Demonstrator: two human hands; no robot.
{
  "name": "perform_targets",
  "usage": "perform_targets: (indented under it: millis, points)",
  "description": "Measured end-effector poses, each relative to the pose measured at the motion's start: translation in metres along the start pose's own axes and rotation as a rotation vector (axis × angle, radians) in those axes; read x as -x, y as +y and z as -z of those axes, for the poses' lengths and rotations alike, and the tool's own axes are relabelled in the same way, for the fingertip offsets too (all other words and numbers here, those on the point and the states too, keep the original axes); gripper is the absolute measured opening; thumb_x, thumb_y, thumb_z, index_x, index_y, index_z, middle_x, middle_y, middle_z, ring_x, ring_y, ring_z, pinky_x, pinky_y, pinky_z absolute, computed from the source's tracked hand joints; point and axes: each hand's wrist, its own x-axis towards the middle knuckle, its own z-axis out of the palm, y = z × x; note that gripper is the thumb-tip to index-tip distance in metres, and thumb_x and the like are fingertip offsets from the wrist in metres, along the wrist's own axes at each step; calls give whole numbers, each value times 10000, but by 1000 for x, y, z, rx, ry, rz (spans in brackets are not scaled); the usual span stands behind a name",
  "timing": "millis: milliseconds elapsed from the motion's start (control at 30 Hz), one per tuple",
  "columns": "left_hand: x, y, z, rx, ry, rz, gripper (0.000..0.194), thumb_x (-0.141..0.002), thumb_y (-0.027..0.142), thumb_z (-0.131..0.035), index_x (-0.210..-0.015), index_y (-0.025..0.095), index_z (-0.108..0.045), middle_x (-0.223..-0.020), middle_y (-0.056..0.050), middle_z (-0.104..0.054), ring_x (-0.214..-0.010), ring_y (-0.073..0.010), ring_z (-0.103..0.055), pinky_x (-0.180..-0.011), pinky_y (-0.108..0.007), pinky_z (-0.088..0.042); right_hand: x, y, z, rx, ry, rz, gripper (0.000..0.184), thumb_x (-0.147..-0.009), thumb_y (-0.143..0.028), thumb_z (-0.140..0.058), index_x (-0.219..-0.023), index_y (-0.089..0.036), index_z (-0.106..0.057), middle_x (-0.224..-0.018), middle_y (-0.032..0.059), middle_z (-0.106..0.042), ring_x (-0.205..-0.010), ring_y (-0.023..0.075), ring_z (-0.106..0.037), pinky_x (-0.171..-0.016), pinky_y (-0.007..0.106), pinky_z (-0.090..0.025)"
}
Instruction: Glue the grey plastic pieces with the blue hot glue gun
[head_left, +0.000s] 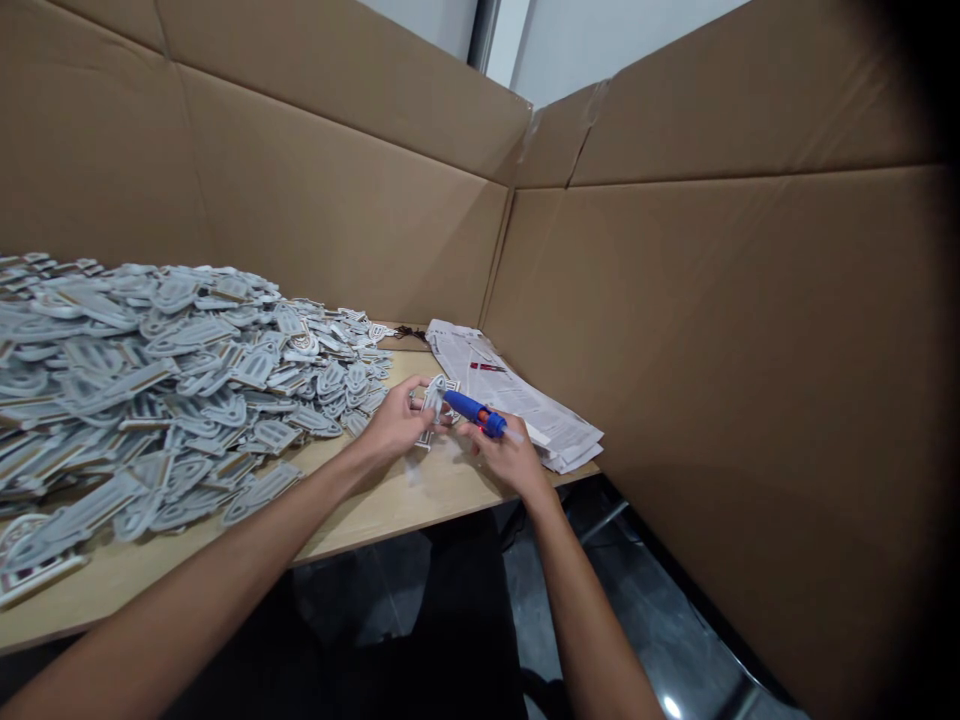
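My left hand (396, 420) is closed on a small white-and-grey flat plastic piece (433, 400) held just above the table. In my right hand (514, 462) is a blue hot glue gun (472, 408), its nozzle pointing left at the piece. A pale glue stick pokes out of the gun's rear end. Whether the nozzle touches the piece, I cannot tell. Left of my hands lies a large heap of similar grey and white pieces (202, 370).
Newspaper sheets (525, 400) lie on the right of the wooden table (375, 510), with a red pen-like item (487, 367) on top. A dark cord (409, 332) is at the back. Tall cardboard walls (337, 190) enclose the back and right side.
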Motion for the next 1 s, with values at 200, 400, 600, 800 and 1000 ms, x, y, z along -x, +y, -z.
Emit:
perform_targets:
  millis: [200, 400, 600, 800, 1000]
  points:
    - [-3, -5, 2, -13, 0, -22, 322, -837, 190, -659, -1144, 187, -560, -826, -62, -748, -735, -197, -757, -662, -260, -594, 0, 2, 0, 23, -7, 28, 270, -914, -398, -658, -889, -158, -778, -682, 14, -653, -596, 144, -545, -621, 252, -446]
    - [-2, -4, 3, -16, 4, 0, 386, -832, 220, -671, -1201, 194, -560, -850, -62, -747, -718, -203, -756, -617, -242, -567, 1, -8, 1, 49, -48, 56, 294, -954, -450, -625, -946, -178, -738, -802, 27, -703, -689, 182, -602, -664, 265, -435]
    - [-3, -2, 5, -116, 17, -33, 389, -844, 267, -662, -1215, 158, -629, -900, -83, -748, -695, -177, -737, -545, -195, -507, 3, -14, 0, 253, -87, 140, 305, -966, -485, -622, -895, -189, -648, -862, 61, -708, -761, 209, -614, -677, 267, -397]
    - [-6, -1, 10, -197, -60, -103, 193, -848, 298, -631, -953, 147, -692, -791, -36, -720, -649, -136, -667, -572, -195, -512, 6, -23, -2, 500, -126, 124, 99, -972, -293, -614, -985, -195, -619, -1020, 94, -721, -907, 240, -665, -741, 283, -403]
    - [-14, -3, 12, -131, -31, -45, 122, -826, 268, -609, -808, 154, -649, -730, -25, -700, -631, -138, -655, -604, -227, -562, 9, -32, -19, 826, -90, 133, 71, -987, -228, -536, -1034, -178, -556, -1023, 116, -691, -852, 259, -648, -669, 321, -356]
